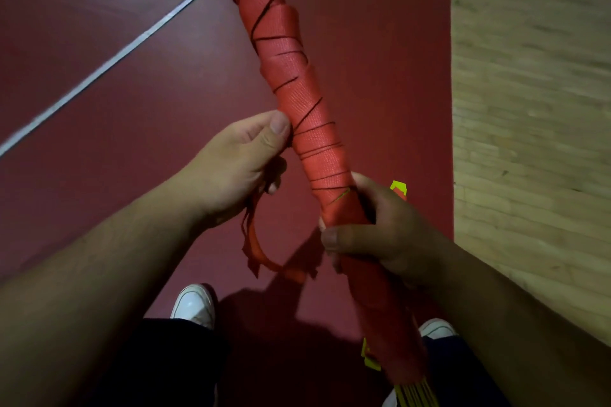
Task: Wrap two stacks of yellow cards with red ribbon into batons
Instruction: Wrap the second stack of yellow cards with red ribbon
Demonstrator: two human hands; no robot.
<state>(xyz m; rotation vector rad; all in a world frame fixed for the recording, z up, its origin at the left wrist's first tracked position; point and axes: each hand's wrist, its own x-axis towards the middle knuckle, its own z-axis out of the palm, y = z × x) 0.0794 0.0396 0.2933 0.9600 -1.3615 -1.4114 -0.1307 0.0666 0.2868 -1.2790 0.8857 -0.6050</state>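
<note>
A long baton wound in red ribbon runs diagonally from the top centre down to the bottom right. Yellow card edges stick out of its lower end, and a thin yellow sliver shows between the wraps near my right hand. My right hand grips the baton around its lower part. My left hand pinches the loose ribbon against the baton's left side, thumb up. The free ribbon tail hangs from that hand in a loop below it.
I stand on a dark red floor crossed by white lines. A pale wooden floor lies to the right. A small yellow piece lies on the red floor behind my right hand. My white shoes show below.
</note>
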